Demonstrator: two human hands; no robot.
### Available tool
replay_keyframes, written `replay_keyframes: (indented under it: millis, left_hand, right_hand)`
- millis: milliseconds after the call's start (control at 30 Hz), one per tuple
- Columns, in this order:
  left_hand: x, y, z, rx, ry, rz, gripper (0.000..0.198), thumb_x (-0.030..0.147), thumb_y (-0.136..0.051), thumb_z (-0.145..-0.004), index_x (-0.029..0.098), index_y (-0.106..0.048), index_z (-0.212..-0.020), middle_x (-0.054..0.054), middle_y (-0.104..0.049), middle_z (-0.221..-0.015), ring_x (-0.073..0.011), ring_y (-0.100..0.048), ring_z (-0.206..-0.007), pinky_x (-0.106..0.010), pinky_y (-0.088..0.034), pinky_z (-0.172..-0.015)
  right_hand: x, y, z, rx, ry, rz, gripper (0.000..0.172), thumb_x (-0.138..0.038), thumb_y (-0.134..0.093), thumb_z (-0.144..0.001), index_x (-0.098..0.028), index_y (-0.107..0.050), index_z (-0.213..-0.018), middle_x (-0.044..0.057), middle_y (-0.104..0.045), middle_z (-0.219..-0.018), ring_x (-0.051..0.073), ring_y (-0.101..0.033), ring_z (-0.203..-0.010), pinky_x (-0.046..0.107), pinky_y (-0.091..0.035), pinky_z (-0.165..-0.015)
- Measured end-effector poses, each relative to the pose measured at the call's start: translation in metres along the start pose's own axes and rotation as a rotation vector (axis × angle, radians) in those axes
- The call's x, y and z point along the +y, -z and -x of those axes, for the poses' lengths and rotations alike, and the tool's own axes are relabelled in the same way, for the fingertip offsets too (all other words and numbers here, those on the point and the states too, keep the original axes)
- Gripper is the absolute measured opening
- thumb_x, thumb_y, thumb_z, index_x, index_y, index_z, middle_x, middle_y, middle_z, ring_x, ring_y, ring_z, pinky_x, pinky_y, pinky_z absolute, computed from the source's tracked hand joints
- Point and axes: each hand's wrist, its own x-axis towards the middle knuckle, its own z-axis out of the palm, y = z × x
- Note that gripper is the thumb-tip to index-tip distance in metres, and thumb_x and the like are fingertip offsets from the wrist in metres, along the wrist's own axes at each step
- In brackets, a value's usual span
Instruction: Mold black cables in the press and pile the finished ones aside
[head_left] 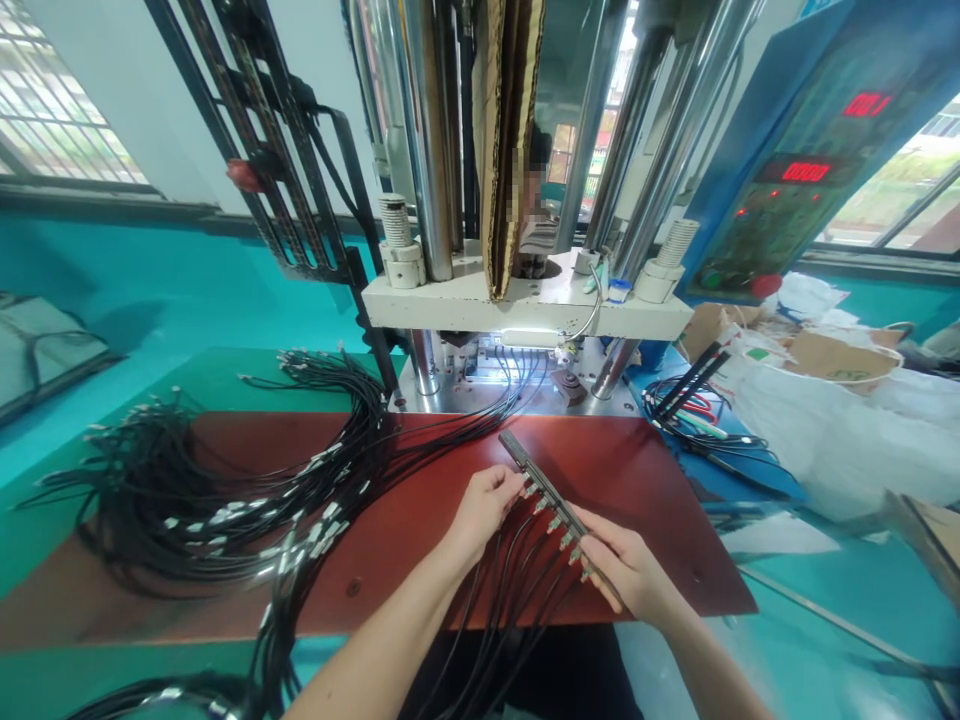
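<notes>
A dark metal bar fixture [541, 482] slants over the red-brown board, with several small metal cable connectors [554, 523] along its lower side. Black cables [510, 575] trail from these connectors toward my lap. My right hand [626, 562] grips the near end of the bar, thumb on top and fingers beneath. At the bar's upper part, my left hand [489, 502] pinches a connector at the end of the row; the fingertips partly hide it.
A press machine [525, 310] stands ahead, more cables running into its lit lower plate. A large bundle of black cables [225, 520] covers the left of the board [622, 470]. To the right are a blue control box [795, 170], coiled cables and white bags [817, 430].
</notes>
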Motion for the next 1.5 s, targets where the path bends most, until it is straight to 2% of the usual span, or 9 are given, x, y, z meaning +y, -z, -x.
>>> replay_keyframes:
  millis: [533,733,867,1033,1100,1200,1333,1433,1500]
  left_hand:
    - [0.0,0.001,-0.008,-0.039,-0.054,-0.113,0.033,0.042,-0.053,-0.067,0.018,-0.035,-0.052,0.009,-0.03,-0.04,-0.0035,-0.021,-0.036,-0.019,-0.016,-0.04]
    - [0.008,-0.007,-0.031,-0.014,-0.3,-0.751,0.024,0.03,-0.043,-0.077,0.017,-0.045,-0.057,0.002,-0.047,-0.054,-0.0107,-0.044,-0.053,-0.023,-0.031,-0.053]
    - [0.035,-0.008,-0.047,0.172,-0.499,-1.259,0.017,0.028,-0.039,-0.083,0.019,-0.054,-0.082,-0.003,-0.058,-0.081,-0.0165,-0.052,-0.079,-0.027,-0.036,-0.067]
    - [0.042,0.011,-0.077,0.519,-0.551,-1.505,0.028,0.04,-0.047,-0.08,0.017,-0.054,-0.093,-0.009,-0.054,-0.095,-0.0258,-0.046,-0.094,-0.035,-0.036,-0.074]
    - [0.032,0.017,-0.088,0.545,-0.525,-1.544,0.034,0.047,-0.047,-0.079,0.016,-0.055,-0.089,-0.01,-0.053,-0.09,-0.0272,-0.046,-0.091,-0.037,-0.035,-0.072]
    - [0.016,0.02,-0.098,0.498,-0.561,-1.575,0.034,0.047,-0.042,-0.081,0.016,-0.055,-0.084,-0.008,-0.052,-0.086,-0.0257,-0.046,-0.086,-0.037,-0.034,-0.071]
    - [0.007,0.017,-0.102,0.47,-0.593,-1.574,0.03,0.042,-0.039,-0.084,0.017,-0.054,-0.084,-0.007,-0.051,-0.085,-0.0238,-0.046,-0.085,-0.035,-0.032,-0.07]
    - [0.009,0.015,-0.102,0.446,-0.578,-1.559,0.027,0.04,-0.041,-0.083,0.017,-0.054,-0.085,-0.006,-0.051,-0.085,-0.0237,-0.045,-0.085,-0.036,-0.031,-0.071]
    - [0.011,0.015,-0.101,0.447,-0.563,-1.545,0.027,0.04,-0.042,-0.083,0.017,-0.055,-0.085,-0.007,-0.051,-0.085,-0.0235,-0.045,-0.085,-0.036,-0.03,-0.072]
  right_hand:
    - [0.0,-0.004,0.002,0.022,0.053,0.132,0.054,-0.045,-0.042,-0.084,-0.016,-0.041,-0.129,-0.006,-0.041,-0.046,0.006,-0.035,-0.032,0.016,-0.026,-0.03]
    - [0.001,0.0,-0.004,0.112,0.015,0.114,0.053,-0.044,-0.044,-0.081,-0.017,-0.041,-0.127,-0.003,-0.051,-0.057,0.006,-0.038,-0.03,0.018,-0.028,-0.029]
    - [0.0,0.015,-0.006,0.182,-0.028,0.197,0.045,-0.035,-0.044,-0.079,-0.017,-0.041,-0.12,-0.004,-0.053,-0.061,0.006,-0.037,-0.028,0.018,-0.026,-0.028]
    - [-0.001,0.024,-0.002,0.227,0.146,0.929,0.031,-0.026,-0.035,-0.085,-0.014,-0.046,-0.112,0.004,-0.063,-0.063,0.023,-0.061,-0.053,0.027,-0.037,-0.044]
    - [-0.003,0.022,-0.001,0.206,0.21,1.269,0.033,-0.024,-0.034,-0.086,-0.008,-0.048,-0.111,0.007,-0.064,-0.06,0.028,-0.062,-0.056,0.03,-0.035,-0.046]
    - [-0.013,0.02,-0.005,0.097,0.217,1.465,0.032,-0.022,-0.036,-0.086,-0.007,-0.052,-0.109,0.009,-0.066,-0.064,0.029,-0.062,-0.053,0.03,-0.029,-0.043]
    - [-0.048,0.033,-0.047,0.092,0.256,1.295,0.021,-0.027,-0.047,-0.082,-0.015,-0.06,-0.092,0.008,-0.067,-0.073,0.027,-0.063,-0.064,0.029,-0.034,-0.051]
    - [-0.09,0.05,-0.117,0.264,0.296,0.811,0.012,-0.026,-0.056,-0.079,-0.017,-0.062,-0.074,0.005,-0.065,-0.072,0.022,-0.06,-0.071,0.029,-0.039,-0.062]
    - [-0.117,0.059,-0.169,0.377,0.29,0.702,0.014,-0.027,-0.056,-0.081,-0.015,-0.061,-0.075,0.004,-0.063,-0.074,0.019,-0.058,-0.073,0.03,-0.042,-0.067]
